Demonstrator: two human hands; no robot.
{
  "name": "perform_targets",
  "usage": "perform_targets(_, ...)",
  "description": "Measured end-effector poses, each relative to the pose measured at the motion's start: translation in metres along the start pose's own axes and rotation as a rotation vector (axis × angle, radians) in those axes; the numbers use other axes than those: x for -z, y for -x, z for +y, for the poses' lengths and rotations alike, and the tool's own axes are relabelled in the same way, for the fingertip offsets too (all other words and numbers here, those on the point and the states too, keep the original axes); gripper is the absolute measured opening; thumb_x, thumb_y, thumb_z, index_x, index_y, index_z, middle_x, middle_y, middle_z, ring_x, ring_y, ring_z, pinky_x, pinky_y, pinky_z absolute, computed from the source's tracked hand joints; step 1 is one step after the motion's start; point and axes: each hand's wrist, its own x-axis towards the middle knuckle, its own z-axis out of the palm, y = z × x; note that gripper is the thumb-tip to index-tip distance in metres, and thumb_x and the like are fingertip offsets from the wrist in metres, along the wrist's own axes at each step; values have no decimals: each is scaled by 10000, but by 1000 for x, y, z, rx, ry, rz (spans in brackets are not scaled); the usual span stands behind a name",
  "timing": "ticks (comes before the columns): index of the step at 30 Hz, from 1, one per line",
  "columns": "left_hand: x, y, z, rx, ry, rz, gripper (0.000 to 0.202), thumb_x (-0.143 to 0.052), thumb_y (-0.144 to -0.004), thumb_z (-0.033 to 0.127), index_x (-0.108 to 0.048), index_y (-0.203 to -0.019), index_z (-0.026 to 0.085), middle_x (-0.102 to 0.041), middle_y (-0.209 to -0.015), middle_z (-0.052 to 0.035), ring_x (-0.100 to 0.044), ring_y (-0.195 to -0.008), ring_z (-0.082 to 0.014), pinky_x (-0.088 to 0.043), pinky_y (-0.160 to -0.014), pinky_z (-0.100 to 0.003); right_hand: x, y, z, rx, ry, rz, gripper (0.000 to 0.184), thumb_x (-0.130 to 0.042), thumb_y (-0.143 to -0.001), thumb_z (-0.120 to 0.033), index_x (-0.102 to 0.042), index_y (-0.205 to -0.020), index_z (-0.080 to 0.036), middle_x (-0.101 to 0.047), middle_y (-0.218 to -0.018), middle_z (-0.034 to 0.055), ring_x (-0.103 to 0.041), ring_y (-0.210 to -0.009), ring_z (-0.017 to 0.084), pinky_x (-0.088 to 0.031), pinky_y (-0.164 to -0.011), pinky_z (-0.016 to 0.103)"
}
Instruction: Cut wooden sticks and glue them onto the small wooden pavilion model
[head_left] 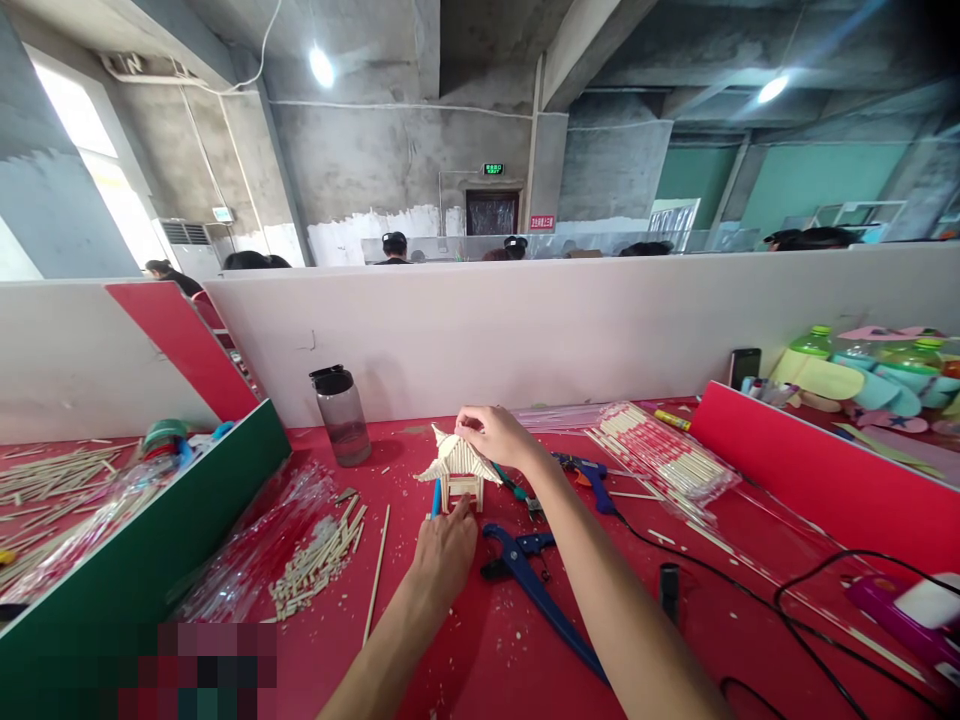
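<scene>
Stick-built pavilion model (465, 460) stands on the red tabletop (487, 675), short of the pale partition (480, 330). Right hand (491, 435): fingers bent down at the roof top; pinching or merely touching, cannot tell. Left hand (448, 540): fingers extended toward the base's front edge; grip cannot be told. Blue-handled tool (551, 608) lies close between the forearms; leftward, red surface runs to a loose stick (376, 575), then the stick pile (319, 570).
</scene>
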Motion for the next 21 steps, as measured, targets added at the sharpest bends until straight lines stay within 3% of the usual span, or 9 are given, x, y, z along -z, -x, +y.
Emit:
perform_targets(9, -24, -3, -11, 20, 73, 105, 405, -388, -832, 73, -706, -1064, 169, -561, -1380, -192, -670, -705, -221, -542, -614, -370, 1, 0, -1, -10, -2, -4, 130, -564, -890, -252, -678, -840, -214, -696, -770, -3, -576, -689, 131, -372, -675, 228)
perform_targets(14, -13, 0, -7, 32, 73, 54, 411, -385, -859, 36, -685, -1108, 167, -596, -1324, -176, -703, -783, -251, -560, -668, -374, 0, 0, 0, -9, -12, -7, 138, -557, -896, -260, -675, -843, -213, -698, -778, 1, -581, -698, 130, -380, -684, 227)
perform_targets(21, -5, 1, -4, 6, 47, 82, 418, -410, -862, 17, -651, -1148, 202, -659, -1192, -131, -695, -759, -202, -547, -664, -296, -1, 0, 1, 2, -7, -1, 137, -557, -899, -256, -668, -835, -210, -697, -774, 1, -584, -700, 129, -382, -679, 224)
